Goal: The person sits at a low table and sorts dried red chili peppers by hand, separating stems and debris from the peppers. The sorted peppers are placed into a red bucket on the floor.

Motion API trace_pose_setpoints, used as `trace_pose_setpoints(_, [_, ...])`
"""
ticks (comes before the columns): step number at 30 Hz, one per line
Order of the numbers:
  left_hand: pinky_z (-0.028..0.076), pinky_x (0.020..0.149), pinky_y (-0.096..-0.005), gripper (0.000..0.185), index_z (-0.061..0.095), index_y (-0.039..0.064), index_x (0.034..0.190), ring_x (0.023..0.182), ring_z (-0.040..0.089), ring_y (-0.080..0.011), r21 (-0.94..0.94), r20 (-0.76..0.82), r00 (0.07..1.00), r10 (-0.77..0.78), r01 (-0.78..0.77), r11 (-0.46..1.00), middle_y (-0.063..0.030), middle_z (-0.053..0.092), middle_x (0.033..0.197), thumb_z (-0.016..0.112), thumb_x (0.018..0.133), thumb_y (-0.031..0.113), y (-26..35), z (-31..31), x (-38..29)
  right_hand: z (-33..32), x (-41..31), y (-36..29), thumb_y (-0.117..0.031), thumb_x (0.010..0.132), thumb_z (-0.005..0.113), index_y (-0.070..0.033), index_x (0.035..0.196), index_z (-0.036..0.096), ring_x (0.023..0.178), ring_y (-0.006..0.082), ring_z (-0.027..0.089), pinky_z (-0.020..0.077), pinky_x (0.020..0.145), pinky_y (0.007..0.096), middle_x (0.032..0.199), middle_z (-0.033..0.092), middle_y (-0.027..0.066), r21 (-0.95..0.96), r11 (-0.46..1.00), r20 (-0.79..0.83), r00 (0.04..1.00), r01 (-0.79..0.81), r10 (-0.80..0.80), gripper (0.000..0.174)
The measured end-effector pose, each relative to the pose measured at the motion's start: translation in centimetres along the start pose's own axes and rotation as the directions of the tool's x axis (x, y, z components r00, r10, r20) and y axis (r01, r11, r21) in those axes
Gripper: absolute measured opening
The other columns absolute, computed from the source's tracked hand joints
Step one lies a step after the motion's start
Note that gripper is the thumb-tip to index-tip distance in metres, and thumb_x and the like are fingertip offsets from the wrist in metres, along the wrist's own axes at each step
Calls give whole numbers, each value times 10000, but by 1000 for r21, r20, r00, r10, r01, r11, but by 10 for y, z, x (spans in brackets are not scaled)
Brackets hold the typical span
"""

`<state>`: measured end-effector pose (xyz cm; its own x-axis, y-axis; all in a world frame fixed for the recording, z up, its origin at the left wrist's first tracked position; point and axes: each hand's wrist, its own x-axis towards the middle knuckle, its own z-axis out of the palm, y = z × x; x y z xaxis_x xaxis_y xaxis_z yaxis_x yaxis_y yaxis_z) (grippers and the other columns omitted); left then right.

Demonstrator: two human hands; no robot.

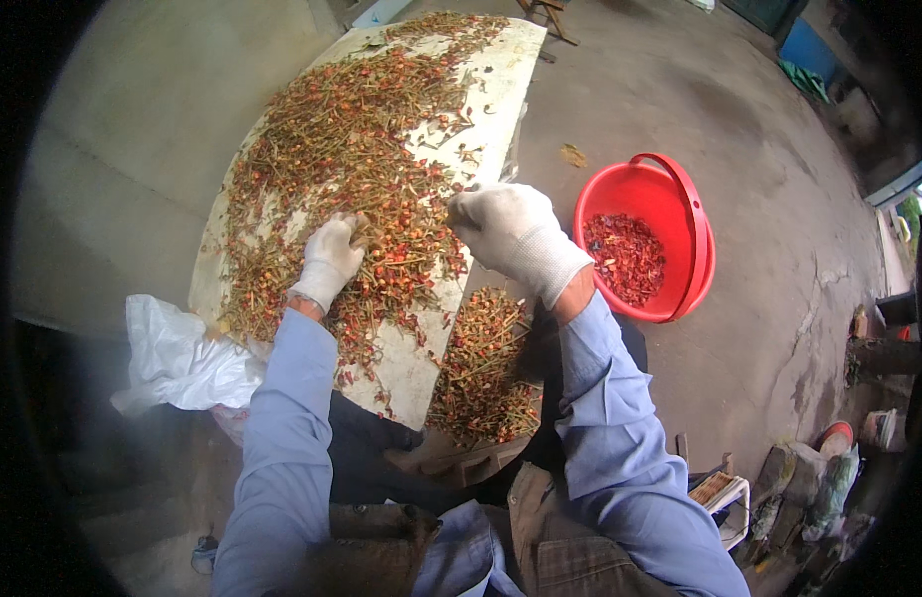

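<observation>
My left hand (330, 257), in a white knit glove, touches a spread of dried plant stalks (349, 149) with red and orange bits, which look like chilli pepper stems. Its fingertips dip among the stalks, so I cannot see whether they grip any. The stalks cover much of a pale board (506, 67). Over the board's right edge is my right hand (506, 227), gloved too, with its fingers curled inward; what may be inside them is hidden. To its right stands a red plastic bucket (606, 190) holding dried red flakes (629, 257), its handle leaning to the right.
More stalks (483, 373) lie in a heap below the board, between my legs. A white woven plastic sack (185, 358) rests at the board's near left corner. On the concrete floor (759, 246), a small white-framed seat (722, 496) and stone blocks (785, 477) stand at lower right.
</observation>
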<state>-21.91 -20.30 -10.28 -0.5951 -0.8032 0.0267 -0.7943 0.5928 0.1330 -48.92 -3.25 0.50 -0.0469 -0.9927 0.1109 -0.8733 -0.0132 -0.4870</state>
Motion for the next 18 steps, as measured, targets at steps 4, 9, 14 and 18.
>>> trace_pose_setpoints(4, [537,1048,-413,451,696,93,1325,1197,654,-343,-12,65,998,-8,8,1000,-167,700,1268,779,890,183,-6,2,-2,3,0,2,-255,916,688,-132,954,742,842,380,718,573,764,491,846,717,156,-42,998,-54,998,41,-43,139])
trace_pose_setpoints(9, [527,1068,-398,303,763,94,1202,1217,644,-329,6,160,987,-4,3,1000,-160,698,1272,760,904,152,-10,6,-4,1,0,2,-265,935,673,-117,941,745,856,388,718,574,776,497,855,717,168,-32,998,-46,998,51,-52,165])
trace_pose_setpoints(14, [526,1057,-414,294,767,74,1188,1191,661,-361,-71,164,986,-34,46,996,-187,687,1300,752,911,173,-15,2,-8,-1,1,0,-293,943,668,-95,938,758,905,380,728,583,813,497,892,735,171,-33,999,-11,1000,26,-26,219])
trace_pose_setpoints(18, [502,1096,-420,412,716,73,1303,1259,627,-377,-125,214,977,14,13,992,-215,641,1391,759,925,231,-18,-13,-15,0,3,-1,-296,946,663,-95,943,759,907,379,729,584,814,497,895,737,169,-41,999,2,1000,24,-24,222])
